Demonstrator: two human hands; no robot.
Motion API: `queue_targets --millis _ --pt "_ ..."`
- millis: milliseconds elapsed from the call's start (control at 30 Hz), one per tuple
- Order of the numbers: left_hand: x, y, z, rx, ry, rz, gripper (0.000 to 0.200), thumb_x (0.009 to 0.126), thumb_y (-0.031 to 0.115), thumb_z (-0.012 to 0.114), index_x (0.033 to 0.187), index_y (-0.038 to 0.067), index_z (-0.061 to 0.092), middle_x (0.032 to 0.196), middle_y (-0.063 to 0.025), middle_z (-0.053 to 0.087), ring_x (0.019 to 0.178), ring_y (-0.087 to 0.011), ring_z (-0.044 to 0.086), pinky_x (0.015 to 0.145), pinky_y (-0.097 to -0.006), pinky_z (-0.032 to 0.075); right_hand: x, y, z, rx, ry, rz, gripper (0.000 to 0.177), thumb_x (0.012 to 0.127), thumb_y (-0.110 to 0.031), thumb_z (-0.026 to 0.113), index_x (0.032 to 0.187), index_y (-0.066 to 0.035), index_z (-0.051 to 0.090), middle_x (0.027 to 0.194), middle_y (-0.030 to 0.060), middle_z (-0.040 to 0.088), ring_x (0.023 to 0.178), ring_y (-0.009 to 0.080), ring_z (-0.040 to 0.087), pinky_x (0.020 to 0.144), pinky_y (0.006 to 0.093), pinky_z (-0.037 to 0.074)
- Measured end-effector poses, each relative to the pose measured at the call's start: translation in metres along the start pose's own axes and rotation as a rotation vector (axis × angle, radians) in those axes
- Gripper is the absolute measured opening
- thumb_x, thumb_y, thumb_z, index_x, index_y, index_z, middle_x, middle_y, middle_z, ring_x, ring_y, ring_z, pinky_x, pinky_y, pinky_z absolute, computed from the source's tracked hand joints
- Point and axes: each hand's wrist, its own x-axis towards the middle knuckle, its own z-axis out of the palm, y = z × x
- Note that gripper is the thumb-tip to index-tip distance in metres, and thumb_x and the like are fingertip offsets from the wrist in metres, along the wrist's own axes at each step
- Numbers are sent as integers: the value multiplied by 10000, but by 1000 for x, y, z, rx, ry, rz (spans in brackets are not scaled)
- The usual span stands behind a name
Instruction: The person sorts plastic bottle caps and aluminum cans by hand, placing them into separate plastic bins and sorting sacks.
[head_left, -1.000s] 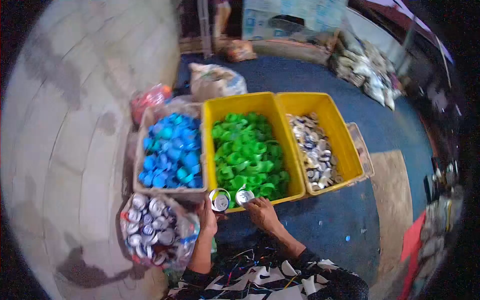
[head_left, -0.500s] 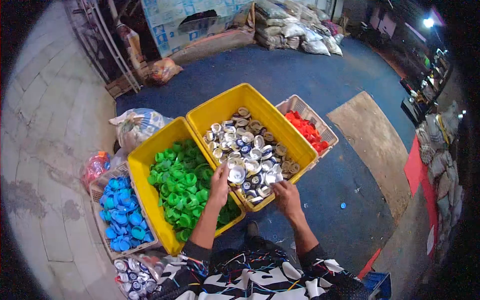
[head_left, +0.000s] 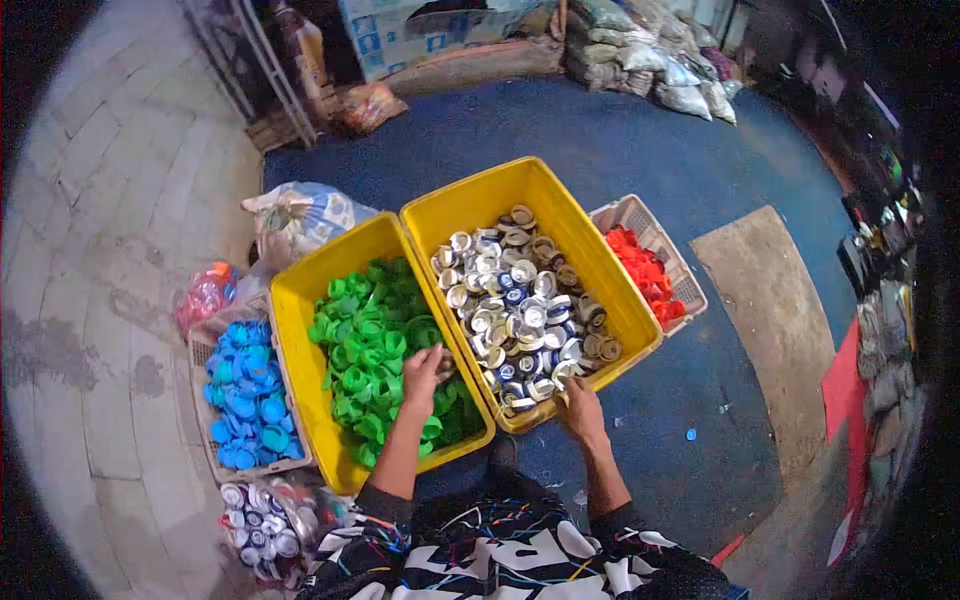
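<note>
My left hand [head_left: 425, 378] is over the green caps [head_left: 365, 345] in the left yellow crate [head_left: 292, 330], near the wall between the two crates. Its fingers are curled together, and what they hold, if anything, is hidden. At the front edge of the right yellow crate [head_left: 625, 290], my right hand [head_left: 580, 408] has its fingers closed on a white cap [head_left: 567, 371]. White and dark blue caps [head_left: 515, 297] lie heaped in that crate, below and beyond the fingertips.
Blue caps [head_left: 243, 395] fill a pale crate at left; red caps [head_left: 642, 272] lie in another at right. A bag of mixed caps [head_left: 268, 530] is at lower left. A stuffed sack [head_left: 305, 220] stands behind the left crate. A blue cap [head_left: 691, 435] is on the floor.
My left hand has moved from the white caps to over the green caps, and the large white cap at its fingers is no longer there. My right hand has drawn slightly back toward the crate's front edge.
</note>
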Motion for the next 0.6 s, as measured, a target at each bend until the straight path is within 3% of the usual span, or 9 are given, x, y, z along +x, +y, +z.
queue_targets --millis 333,400,500,600 --pt "-126 -38 -164 20 533 52 402 875 398 650 673 65 552 597 -14 519 558 -109 505 524 -257 397 29 -84 71 28 -183 -320 294 812 -132 654 1089 -41 615 971 204 626 866 409 608 746 447 505" --pt "-149 -60 -196 -44 643 55 377 882 380 648 680 75 558 594 -2 512 538 -102 497 524 -259 403 29 -127 82 78 -282 -344 300 809 -125 658 1094 -39 616 991 207 623 867 401 610 752 442 504" --pt "-195 -70 -229 -126 715 139 368 884 374 652 690 72 568 601 7 520 533 -91 495 520 -243 407 21 -172 122 69 -302 -600 280 813 -106 653 1082 -35 622 945 204 634 851 373 630 729 440 511" --pt "-240 -72 -262 -169 862 126 399 890 376 647 669 51 577 584 8 511 537 -84 488 518 -233 393 -5 -226 161 166 -472 -586 257 816 -108 651 1061 -33 633 898 196 640 807 364 637 716 437 511"
